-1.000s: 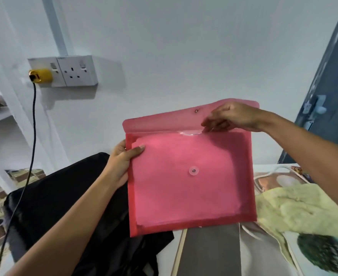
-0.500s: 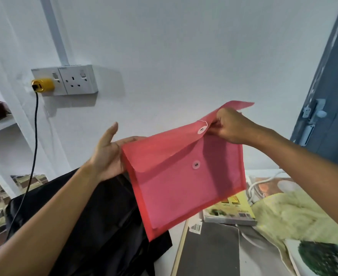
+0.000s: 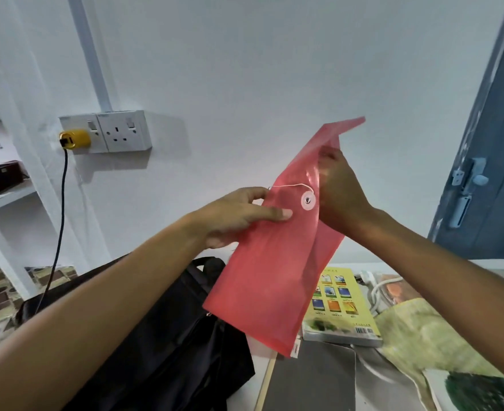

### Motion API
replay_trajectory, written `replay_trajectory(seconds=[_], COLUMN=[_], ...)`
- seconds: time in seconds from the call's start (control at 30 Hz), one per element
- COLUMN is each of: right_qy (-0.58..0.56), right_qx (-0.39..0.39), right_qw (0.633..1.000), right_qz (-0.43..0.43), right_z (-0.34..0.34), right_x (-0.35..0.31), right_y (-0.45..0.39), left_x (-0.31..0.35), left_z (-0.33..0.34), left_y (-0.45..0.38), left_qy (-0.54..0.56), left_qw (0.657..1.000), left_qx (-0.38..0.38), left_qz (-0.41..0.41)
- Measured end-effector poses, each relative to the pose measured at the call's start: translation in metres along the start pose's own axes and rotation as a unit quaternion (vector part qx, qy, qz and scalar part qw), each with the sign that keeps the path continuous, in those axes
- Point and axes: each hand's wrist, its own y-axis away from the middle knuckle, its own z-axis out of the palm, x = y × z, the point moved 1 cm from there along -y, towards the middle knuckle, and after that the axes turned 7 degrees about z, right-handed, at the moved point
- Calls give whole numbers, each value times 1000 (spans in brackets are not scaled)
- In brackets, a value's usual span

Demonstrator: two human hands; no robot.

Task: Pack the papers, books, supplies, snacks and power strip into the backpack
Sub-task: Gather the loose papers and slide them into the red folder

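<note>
Up close, the left hand (image 3: 235,216) is curling its fingers (image 3: 274,214) onto the red string-tie envelope (image 3: 270,268), thumb flat on its face beside the button. Behind the flap, the right hand (image 3: 341,197) is gripping the upper edge. Tilted, the envelope is hanging above the black backpack (image 3: 161,330) and a yellow book (image 3: 341,307) on the table (image 3: 259,363).

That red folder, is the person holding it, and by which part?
Yes, both hands hold the red folder. The left hand pinches its flap side beside the white button, and the right hand grips the upper edge behind the flap.
</note>
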Motion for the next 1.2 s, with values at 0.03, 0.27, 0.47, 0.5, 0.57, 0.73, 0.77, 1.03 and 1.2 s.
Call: replay_trajectory(seconds=[0.03, 0.27, 0.47, 0.5, 0.57, 0.73, 0.77, 1.03, 1.2], right_qy=[2, -97, -281, -319, -329, -279, -239, -247, -200], right_qx=[4, 125, 106, 121, 166, -61, -151, -150, -97], right_qw=[1000, 987, 924, 896, 873, 946, 948, 933, 924], right_qz=[-9, 40, 237, 285, 319, 156, 149, 213, 311], right_z=[4, 22, 33, 32, 27, 25, 30, 51, 58], right_x=[0, -14, -5, -4, -7, -42, -49, -68, -64], right_y=[2, 16, 15, 13, 10, 7, 9, 24, 22], left_x=[-4, -20, -23, -26, -31, -40, -40, -51, -55], left_z=[4, 6, -7, -9, -11, -9, -8, -9, -10], left_y=[-2, -2, 6, 7, 10, 15, 16, 33, 48], left_qy=[10, 41, 44, 39, 30, -13, -23, -66, -42], left_qw=[1000, 991, 978, 975, 972, 973, 972, 973, 980], left_qx=[28, 122, 201, 213, 228, 222, 222, 205, 182], left_qz=[8, 34, 40, 43, 47, 62, 68, 83, 67])
